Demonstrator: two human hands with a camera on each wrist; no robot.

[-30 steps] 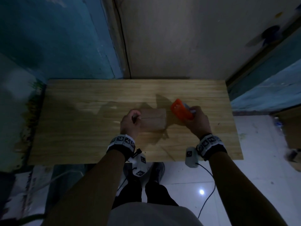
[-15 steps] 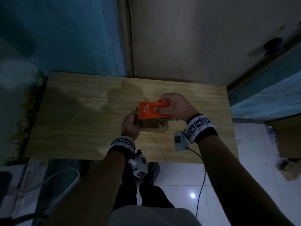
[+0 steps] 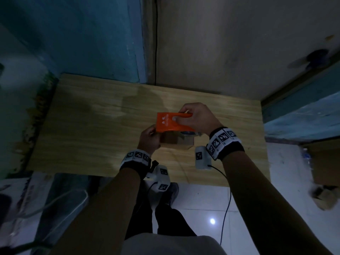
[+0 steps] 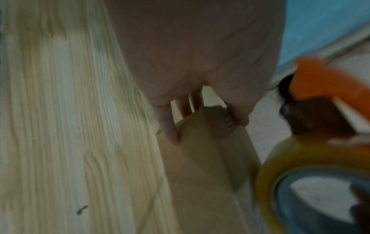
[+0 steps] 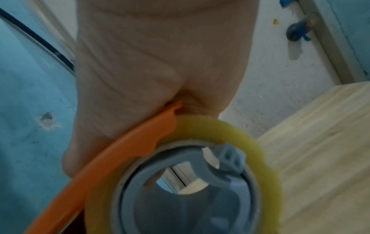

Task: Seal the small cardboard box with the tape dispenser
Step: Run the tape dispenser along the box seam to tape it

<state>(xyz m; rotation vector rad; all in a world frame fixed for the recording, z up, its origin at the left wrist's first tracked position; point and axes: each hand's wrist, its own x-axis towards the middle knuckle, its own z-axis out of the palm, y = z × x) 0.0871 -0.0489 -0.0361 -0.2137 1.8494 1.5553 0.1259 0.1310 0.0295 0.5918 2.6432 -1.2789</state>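
Note:
The small cardboard box (image 3: pixel 177 143) rests on the wooden table (image 3: pixel 92 126), mostly hidden beneath the orange tape dispenser (image 3: pixel 171 123). My right hand (image 3: pixel 193 116) grips the dispenser's handle and holds it over the box top, nose pointing left. The right wrist view is filled by the yellowish tape roll (image 5: pixel 258 156) on its grey hub (image 5: pixel 180 190). My left hand (image 3: pixel 149 141) grips the box's left end. In the left wrist view its fingers (image 4: pixel 168 128) and thumb (image 4: pixel 239 118) pinch the end of the box (image 4: pixel 210 161), with the tape roll (image 4: pixel 284 159) just to the right.
The table stands against a wall (image 3: pixel 220 43) with a dark cable (image 3: pixel 156 34) running down it. White floor tiles (image 3: pixel 202 208) lie below the near edge. A larger cardboard box (image 3: pixel 323 162) sits on the floor to the right.
My right hand swung the dispenser from the right side of the box to over its top, now lying flat with its nose to the left. My left hand stayed on the box's left end.

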